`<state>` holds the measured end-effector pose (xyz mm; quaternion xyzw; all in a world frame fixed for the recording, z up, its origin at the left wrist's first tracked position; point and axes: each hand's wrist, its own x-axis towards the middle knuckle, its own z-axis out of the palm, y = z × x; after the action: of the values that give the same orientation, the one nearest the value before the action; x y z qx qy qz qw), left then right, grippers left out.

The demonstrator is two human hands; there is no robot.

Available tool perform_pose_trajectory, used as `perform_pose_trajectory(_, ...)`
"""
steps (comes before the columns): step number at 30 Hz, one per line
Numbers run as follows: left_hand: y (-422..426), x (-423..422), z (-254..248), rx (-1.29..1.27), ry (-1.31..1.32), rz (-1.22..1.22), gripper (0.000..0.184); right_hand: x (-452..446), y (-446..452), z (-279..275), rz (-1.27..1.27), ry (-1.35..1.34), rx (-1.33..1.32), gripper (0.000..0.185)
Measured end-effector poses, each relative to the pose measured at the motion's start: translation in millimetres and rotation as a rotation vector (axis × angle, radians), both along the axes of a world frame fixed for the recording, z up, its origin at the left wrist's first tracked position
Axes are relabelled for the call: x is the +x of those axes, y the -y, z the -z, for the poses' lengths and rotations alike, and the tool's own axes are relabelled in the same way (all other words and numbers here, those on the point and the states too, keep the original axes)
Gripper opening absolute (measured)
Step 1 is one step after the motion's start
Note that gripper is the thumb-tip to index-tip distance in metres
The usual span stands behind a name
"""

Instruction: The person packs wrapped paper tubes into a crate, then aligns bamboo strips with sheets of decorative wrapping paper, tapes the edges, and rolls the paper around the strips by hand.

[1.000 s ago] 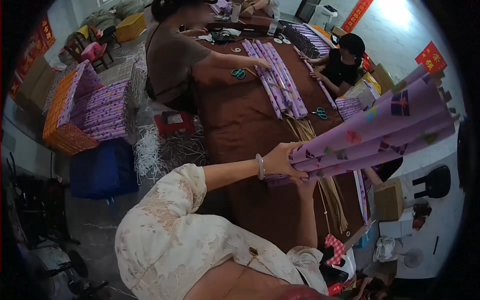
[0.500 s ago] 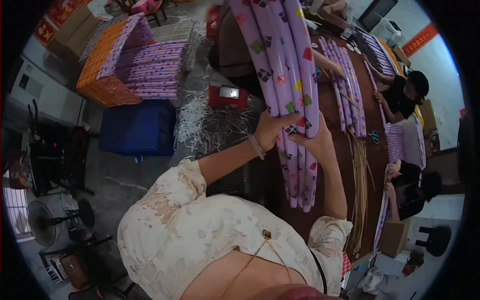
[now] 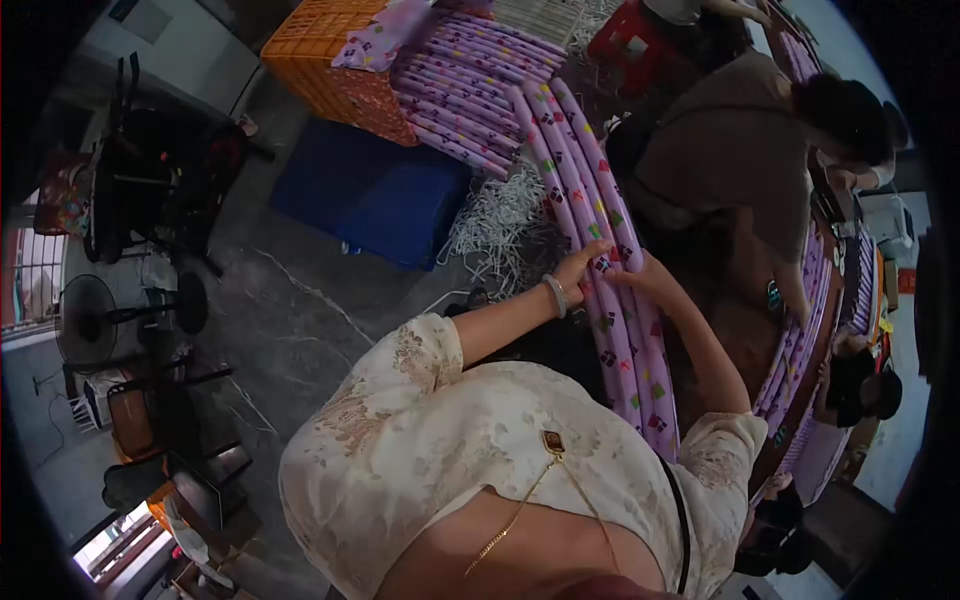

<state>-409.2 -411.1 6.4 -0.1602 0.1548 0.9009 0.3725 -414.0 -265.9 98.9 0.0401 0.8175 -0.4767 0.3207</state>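
A bundle of long purple patterned rolls (image 3: 572, 165) stands in front of my body, its far ends near the stacked rolls. My left hand (image 3: 580, 272) wraps round the bundle's left side at mid-length, a bracelet on that wrist. From the right, my right hand (image 3: 642, 278) grips the same bundle at about the same height. Beyond it, similar purple rolls (image 3: 470, 90) lie stacked beside an orange crate (image 3: 325, 75), with patterned material over the crate's edge.
A blue box (image 3: 370, 195) stands below the crate, beside white paper strips (image 3: 500, 225) on the floor. At right, a person in brown (image 3: 725, 135) leans over the table with more rolls (image 3: 800, 330). A fan (image 3: 88, 320) is at left.
The view has swung left toward the crate and floor. The bundle, first pointing right over the table, now points toward the stacked rolls. Both my hands still hold it.
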Motion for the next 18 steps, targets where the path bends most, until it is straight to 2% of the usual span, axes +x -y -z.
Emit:
perform_pose_trajectory(3,23.4,-39.9,10.4,0.006,0.071,-0.052,0.036,-56.6,15.8,25.3,-0.049,0.089,0.007,0.062)
perform_pose_trajectory(7,46.1,-91.1,35.6,-0.004,0.082,-0.181,0.041,-129.3,50.4,31.2,-0.154,0.223,0.027,0.064)
perform_pose_trajectory(10,72.9,-154.7,71.8,-0.047,0.113,-0.297,0.042,-208.0,82.0,49.4,-0.339,0.088,-0.055,0.072)
perform_pose_trajectory(12,96.4,-191.9,89.0,-0.076,0.156,-0.335,0.038,-256.9,100.7,76.3,-0.347,0.184,-0.045,0.075)
perform_pose_trajectory(13,106.3,-206.7,91.5,-0.076,0.154,-0.395,0.036,-276.4,109.5,85.6,-0.372,0.110,-0.056,0.081)
perform_pose_trajectory(15,135.9,-251.9,91.1,-0.121,0.209,-0.503,0.033,-334.3,141.1,101.9,-0.453,0.004,0.019,0.090)
perform_pose_trajectory(16,149.8,-274.3,84.3,-0.127,0.205,-0.520,0.032,-362.9,158.7,98.5,-0.498,0.048,0.229,0.100)
perform_pose_trajectory(17,163.4,-307.3,108.3,-0.168,0.213,-0.540,0.031,-400.7,172.7,139.4,-0.523,0.025,0.193,0.102)
perform_pose_trajectory(18,174.0,-326.6,110.9,-0.249,0.253,-0.583,0.030,-423.5,184.9,154.2,-0.540,-0.002,0.180,0.103)
